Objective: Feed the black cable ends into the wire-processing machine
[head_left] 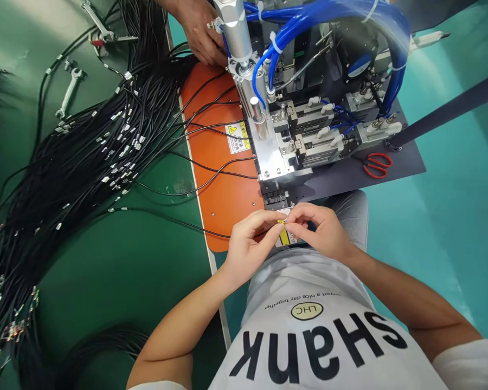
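Note:
My left hand [252, 241] is closed in a pinch on a black cable [179, 221], which runs in from the left across the orange plate. Its fingertips meet those of my right hand [323, 230], also pinched, at the cable's end. A small yellow piece [282, 221] shows between the fingertips, too small to name. Just behind the hands is a white and yellow label [284, 238] at the front of the machine. Both hands are close to my body, below the machine's metal block [274, 162].
A large bundle of black cables [85, 157] with white tags covers the green table [146, 281]. Wrenches [71, 92] lie beyond it. Another person's hand [205, 38] is at the machine's far side. Red-handled scissors [377, 165] rest on the grey base, below blue air hoses [329, 21].

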Tool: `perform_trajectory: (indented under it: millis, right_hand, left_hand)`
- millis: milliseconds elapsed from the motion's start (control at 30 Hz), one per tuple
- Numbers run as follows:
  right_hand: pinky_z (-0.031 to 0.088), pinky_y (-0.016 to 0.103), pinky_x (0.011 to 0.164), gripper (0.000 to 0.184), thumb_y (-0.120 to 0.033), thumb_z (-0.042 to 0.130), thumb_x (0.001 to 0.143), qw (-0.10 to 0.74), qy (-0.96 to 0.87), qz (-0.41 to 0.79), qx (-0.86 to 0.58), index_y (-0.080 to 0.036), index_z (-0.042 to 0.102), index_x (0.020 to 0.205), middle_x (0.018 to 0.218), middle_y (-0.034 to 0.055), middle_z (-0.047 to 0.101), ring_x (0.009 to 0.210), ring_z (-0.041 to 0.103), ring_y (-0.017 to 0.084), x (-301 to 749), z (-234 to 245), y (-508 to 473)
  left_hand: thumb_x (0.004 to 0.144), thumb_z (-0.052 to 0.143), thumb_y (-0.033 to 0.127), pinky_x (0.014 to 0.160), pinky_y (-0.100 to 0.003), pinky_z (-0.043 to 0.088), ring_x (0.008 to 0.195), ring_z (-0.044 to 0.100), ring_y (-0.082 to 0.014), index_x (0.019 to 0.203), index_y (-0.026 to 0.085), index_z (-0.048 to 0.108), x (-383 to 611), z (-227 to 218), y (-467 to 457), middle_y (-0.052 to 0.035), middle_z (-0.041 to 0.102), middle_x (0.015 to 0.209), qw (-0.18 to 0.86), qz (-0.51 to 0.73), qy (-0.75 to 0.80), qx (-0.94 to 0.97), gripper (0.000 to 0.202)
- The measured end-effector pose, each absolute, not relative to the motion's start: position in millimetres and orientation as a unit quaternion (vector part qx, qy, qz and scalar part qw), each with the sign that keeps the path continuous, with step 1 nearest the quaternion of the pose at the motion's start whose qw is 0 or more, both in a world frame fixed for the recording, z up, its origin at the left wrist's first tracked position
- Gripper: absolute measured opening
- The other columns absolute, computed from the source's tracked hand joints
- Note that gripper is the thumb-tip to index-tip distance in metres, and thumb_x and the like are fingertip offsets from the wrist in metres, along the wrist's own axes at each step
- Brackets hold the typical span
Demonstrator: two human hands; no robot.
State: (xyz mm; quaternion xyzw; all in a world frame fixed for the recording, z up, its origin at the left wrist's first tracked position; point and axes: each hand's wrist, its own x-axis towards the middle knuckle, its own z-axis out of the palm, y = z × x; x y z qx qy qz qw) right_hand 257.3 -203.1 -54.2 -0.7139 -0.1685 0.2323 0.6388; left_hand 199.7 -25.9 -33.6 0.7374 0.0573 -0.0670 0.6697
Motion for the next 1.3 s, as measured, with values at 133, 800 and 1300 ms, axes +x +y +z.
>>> perform_trajectory:
  millis: [133, 800, 1300]
  right_hand:
    - [0.042, 0.027, 0.062, 0.008, -0.018, 0.063, 0.086, 0.620, -0.210, 0.215, -0.725, -0.020, 0.062, 0.079, 0.075, -0.0009, 0.058, 0.067, 0.052, 0.012, 255.7, -54.3, -202.1]
    - [0.042, 0.029, 0.063, 0.011, -0.019, 0.061, 0.088, 0.603, -0.165, 0.172, -0.761, -0.021, 0.061, 0.078, 0.074, -0.0006, 0.059, 0.068, 0.054, 0.013, 248.4, -55.3, -197.8]
    - [0.044, 0.030, 0.065, 0.009, -0.020, 0.060, 0.089, 0.633, -0.159, 0.228, -0.722, -0.021, 0.060, 0.080, 0.076, -0.0005, 0.060, 0.068, 0.055, 0.013, 246.6, -58.5, -197.1]
  left_hand:
    - [0.087, 0.068, 0.031, 0.052, -0.024, 0.048, 0.058, 0.061, -0.0107, 0.089, 0.015, 0.067, 204.6, -33.5, -27.6, -0.0029, 0.065, 0.079, 0.741, -0.099, 0.106, 0.656, 0.016]
    - [0.083, 0.072, 0.027, 0.053, -0.024, 0.045, 0.056, 0.056, -0.0092, 0.092, 0.016, 0.073, 205.2, -40.7, -25.0, -0.0027, 0.065, 0.077, 0.766, -0.112, 0.133, 0.619, 0.014]
    - [0.072, 0.080, 0.022, 0.048, -0.021, 0.040, 0.049, 0.051, -0.0049, 0.080, 0.015, 0.067, 211.1, -40.9, -22.8, 0.0008, 0.063, 0.075, 0.831, -0.190, 0.214, 0.476, 0.018]
